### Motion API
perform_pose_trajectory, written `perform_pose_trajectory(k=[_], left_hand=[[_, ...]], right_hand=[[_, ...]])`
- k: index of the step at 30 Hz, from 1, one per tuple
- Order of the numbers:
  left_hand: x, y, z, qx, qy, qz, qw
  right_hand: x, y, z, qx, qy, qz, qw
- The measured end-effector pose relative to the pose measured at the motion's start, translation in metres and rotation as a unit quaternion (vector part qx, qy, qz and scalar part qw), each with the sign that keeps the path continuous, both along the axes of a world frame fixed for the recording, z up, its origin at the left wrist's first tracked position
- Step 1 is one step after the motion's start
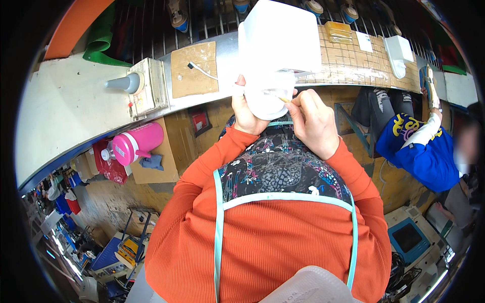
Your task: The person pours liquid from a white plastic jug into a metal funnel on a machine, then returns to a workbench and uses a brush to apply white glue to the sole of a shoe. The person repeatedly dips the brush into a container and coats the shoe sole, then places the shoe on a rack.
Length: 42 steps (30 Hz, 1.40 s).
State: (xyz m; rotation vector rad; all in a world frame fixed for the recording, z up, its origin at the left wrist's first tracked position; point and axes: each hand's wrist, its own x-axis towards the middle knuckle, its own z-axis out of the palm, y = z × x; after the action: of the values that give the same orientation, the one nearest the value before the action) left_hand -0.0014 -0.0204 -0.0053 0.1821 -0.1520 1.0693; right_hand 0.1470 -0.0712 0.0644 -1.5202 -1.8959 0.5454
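My left hand (pixel 246 112) grips a white rounded piece (pixel 268 96) at its left side, just below a white box-like cover (pixel 279 36) over the bench. My right hand (pixel 314 121) pinches a thin yellowish stick (pixel 284 99) whose tip touches the white piece. Both forearms wear orange ribbed sleeves and meet above a dark patterned apron with pale green straps.
A long metal bench (pixel 222 55) curves across the top, carrying a grey cone on a cream switch box (pixel 144 86), a wooden board (pixel 193 69) and a mesh panel (pixel 353 63). A pink bottle (pixel 135 144) hangs below. A person in blue (pixel 424 151) works at right.
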Motion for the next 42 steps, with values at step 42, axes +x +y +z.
perform_pose_trajectory(k=[42], left_hand=[[-0.011, -0.221, 0.040, -0.396, 0.016, 0.798, 0.454]], right_hand=[[-0.152, 0.239, -0.146, 0.101, -0.138, 0.321, 0.932]])
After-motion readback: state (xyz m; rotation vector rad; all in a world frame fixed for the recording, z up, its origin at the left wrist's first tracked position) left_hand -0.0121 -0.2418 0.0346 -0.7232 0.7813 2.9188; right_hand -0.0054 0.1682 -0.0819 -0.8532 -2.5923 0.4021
